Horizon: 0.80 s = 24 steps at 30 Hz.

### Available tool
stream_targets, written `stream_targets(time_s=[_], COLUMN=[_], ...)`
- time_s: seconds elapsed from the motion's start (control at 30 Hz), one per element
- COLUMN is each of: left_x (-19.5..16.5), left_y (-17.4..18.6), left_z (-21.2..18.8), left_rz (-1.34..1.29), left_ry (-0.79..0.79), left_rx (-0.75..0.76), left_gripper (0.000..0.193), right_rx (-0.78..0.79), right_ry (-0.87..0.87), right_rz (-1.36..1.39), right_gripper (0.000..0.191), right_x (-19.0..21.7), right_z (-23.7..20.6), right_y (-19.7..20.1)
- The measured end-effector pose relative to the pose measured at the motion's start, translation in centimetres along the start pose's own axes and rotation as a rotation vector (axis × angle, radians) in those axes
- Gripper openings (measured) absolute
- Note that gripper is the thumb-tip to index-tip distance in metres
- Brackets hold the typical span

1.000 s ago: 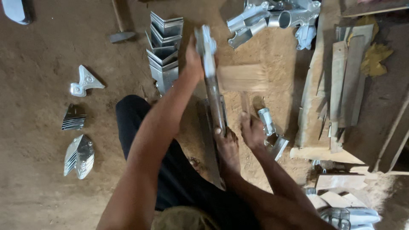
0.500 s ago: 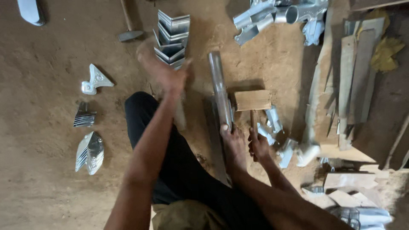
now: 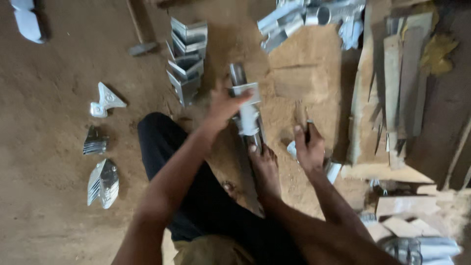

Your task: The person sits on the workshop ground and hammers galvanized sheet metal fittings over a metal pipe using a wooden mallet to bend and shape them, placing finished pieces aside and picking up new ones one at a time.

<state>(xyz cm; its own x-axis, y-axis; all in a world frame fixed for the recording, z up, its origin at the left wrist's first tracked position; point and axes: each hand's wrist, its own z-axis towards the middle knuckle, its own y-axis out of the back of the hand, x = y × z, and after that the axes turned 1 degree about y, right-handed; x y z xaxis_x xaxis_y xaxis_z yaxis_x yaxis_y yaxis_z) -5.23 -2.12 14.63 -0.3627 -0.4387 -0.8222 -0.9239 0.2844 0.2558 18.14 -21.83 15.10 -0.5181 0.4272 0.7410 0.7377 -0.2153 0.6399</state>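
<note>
Left hand point(image 3: 223, 105) moved onto metal bar point(image 3: 248, 118), gripping it, bar pointing away, right hand point(image 3: 309, 149) grasping wooden handle point(image 3: 300, 115)

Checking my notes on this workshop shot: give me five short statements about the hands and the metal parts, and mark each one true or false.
1. The left hand rests on a small metal bracket atop the long metal bar. True.
2. The right hand also grips the long metal bar. False: it is apart from the bar, to its right, closed on a thin dark tool.
3. A bare foot presses on the bar's near end. True.
4. The stack of V-shaped metal pieces lies right of the bar. False: it lies to its left.
5. The work sits on a tabletop. False: it lies on the sandy ground.
</note>
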Motion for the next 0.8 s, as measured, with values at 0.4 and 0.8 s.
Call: stream_targets(time_s=[0.4, 0.8], left_x=[4.0, 3.0], left_y=[-5.3, -3.5], left_z=[9.6, 10.2], left_rz=[-0.825, -0.820], left_ry=[0.623, 0.611], left_rx=[-0.199, 0.067], left_gripper=[0.111, 0.130], right_rx=[-0.066, 0.083], right_ry=[0.397, 0.291], right_rz=[0.161, 0.207], right_gripper=[0.020, 0.024], right_x=[0.5, -0.8], right_z=[1.9, 4.0], right_y=[0.6, -1.8])
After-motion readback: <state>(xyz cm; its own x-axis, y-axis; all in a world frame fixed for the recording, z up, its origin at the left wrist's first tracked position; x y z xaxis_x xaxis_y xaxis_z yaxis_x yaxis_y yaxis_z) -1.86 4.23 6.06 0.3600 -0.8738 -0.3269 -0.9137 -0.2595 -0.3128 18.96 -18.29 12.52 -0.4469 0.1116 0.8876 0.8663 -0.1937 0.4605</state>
